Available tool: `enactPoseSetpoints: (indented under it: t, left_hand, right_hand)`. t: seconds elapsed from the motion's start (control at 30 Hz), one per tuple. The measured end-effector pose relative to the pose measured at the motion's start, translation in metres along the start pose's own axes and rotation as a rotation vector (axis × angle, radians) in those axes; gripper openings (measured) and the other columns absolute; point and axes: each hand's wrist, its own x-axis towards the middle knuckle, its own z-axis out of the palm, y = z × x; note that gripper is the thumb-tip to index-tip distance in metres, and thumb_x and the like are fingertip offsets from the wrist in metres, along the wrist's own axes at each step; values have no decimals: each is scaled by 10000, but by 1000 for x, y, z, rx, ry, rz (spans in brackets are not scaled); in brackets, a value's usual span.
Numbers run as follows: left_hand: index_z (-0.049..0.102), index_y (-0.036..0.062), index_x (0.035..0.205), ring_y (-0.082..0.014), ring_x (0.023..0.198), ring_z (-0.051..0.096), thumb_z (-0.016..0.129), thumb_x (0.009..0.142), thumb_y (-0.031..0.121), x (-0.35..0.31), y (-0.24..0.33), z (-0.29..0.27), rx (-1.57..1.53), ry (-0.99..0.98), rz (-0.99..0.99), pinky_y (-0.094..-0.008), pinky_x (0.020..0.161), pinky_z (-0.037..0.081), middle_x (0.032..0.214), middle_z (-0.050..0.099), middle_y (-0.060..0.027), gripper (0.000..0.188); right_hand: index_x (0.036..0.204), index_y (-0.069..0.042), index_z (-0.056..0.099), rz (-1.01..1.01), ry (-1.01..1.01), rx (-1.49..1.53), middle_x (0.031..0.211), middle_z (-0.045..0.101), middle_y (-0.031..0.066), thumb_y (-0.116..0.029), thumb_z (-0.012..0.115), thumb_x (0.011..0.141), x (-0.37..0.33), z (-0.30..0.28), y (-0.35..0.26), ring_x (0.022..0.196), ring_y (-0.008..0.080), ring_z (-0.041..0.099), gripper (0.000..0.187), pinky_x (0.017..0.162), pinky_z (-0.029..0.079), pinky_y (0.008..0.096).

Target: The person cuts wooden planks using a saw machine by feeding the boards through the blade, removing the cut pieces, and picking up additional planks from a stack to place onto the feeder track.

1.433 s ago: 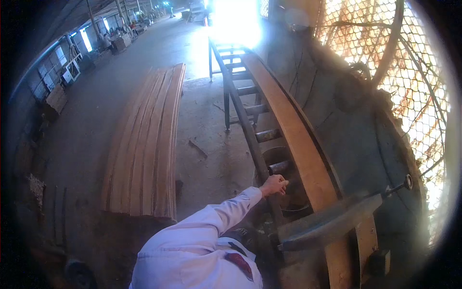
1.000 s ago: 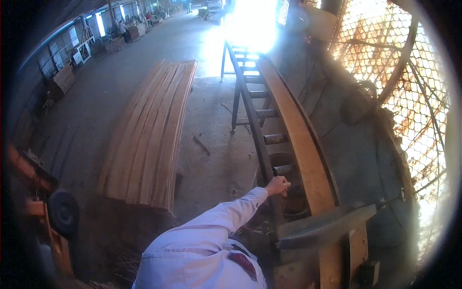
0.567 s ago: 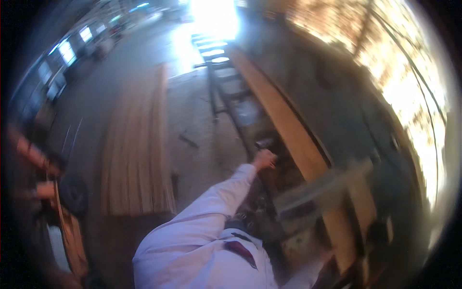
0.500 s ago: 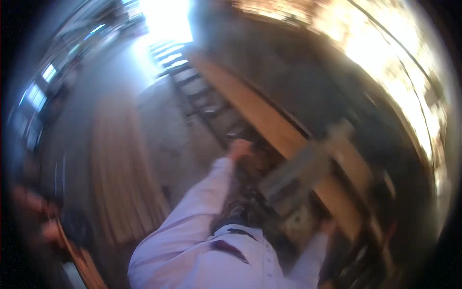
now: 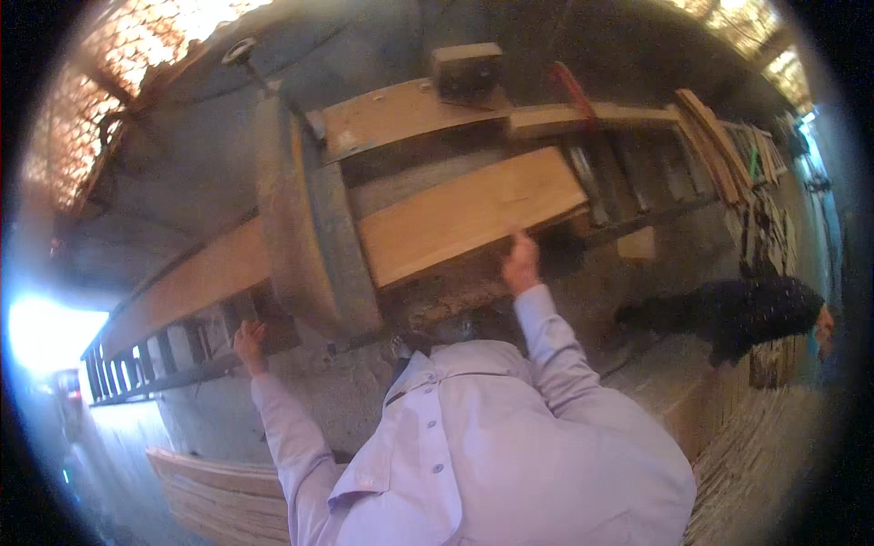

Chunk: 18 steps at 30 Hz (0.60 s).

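Just beyond the half-curled right hand (image 5: 521,264), a long, flat, light-brown wooden board (image 5: 464,223) runs under a grey metal housing (image 5: 314,223). The half-curled left hand (image 5: 249,346) is at a dark metal roller frame (image 5: 177,378); blur hides any grip. Skewed pushing could jam the board.

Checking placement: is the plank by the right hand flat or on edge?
Flat: the plank shows its broad face upward, with only a thin near edge visible; the right hand is at that edge.
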Motion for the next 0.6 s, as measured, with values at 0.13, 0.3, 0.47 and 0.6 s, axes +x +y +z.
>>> enactPoseSetpoints:
  t: [0.13, 0.3, 0.47, 0.6]
  left_hand:
    - [597, -6, 1121, -255, 825, 691, 659, 927, 272, -21, 10, 3, 244, -25, -46, -353, 703, 573, 943, 684, -150, 345]
    - [565, -19, 1153, -286, 856, 693, 652, 931, 277, -40, 33, -7, -479, 58, -418, -340, 700, 587, 978, 671, -197, 381]
    - [536, -60, 1160, -277, 859, 691, 596, 965, 270, -20, -3, -5, -68, -60, -145, -360, 731, 582, 1033, 665, -204, 388]
    - [534, -54, 1155, -274, 875, 688, 585, 969, 268, -28, 52, 8, -336, -8, -397, -365, 752, 579, 1052, 660, -198, 375]
  right_hand:
    - [1265, -21, 584, 167, 193, 416, 1236, 623, 90, -252, 596, 944, 28, -35, -107, 1116, 262, 586, 396, 996, 452, 415]
    - [1299, -17, 554, 246, 229, 422, 1288, 592, 122, -275, 607, 928, 102, -114, -200, 1149, 282, 567, 455, 970, 466, 419]
    - [1283, 14, 545, -462, 182, -1127, 1282, 595, 124, -221, 670, 896, 156, -231, -172, 1139, 284, 572, 470, 932, 486, 395]
    - [1226, 37, 561, -335, 438, -377, 1181, 627, 172, -184, 668, 880, 130, -169, -167, 1068, 316, 596, 424, 908, 480, 408]
